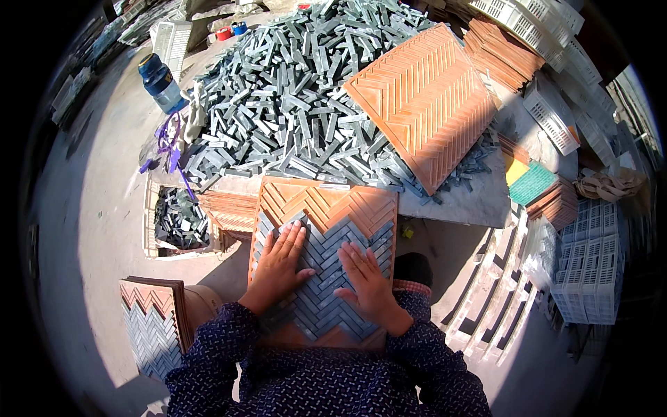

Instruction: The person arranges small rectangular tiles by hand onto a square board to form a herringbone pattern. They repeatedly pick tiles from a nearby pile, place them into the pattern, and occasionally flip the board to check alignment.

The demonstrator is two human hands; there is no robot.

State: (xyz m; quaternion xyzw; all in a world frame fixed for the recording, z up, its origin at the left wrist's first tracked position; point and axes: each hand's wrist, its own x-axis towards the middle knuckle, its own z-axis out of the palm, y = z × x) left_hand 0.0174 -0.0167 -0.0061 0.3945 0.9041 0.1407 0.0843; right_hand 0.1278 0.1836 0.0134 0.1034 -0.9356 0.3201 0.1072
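A: Which way does that orange, rectangular herringbone-ridged tray (379, 201) lie?

B: Lengthwise away from the person, near edge at the body, far edge by the heap of loose grey stone strips (278, 104). Its fitted grey-blue stone strips (323, 278) slant alternately left and right, in zigzag rows.

A: And the hands?

B: Left hand (280, 258) is palm down on the strips, fingers straight, thumb out, gripping nothing. Right hand (366, 285) is opened out too, fingers angled forward and leftward over them, grasping nothing; whether it presses, I can't tell.
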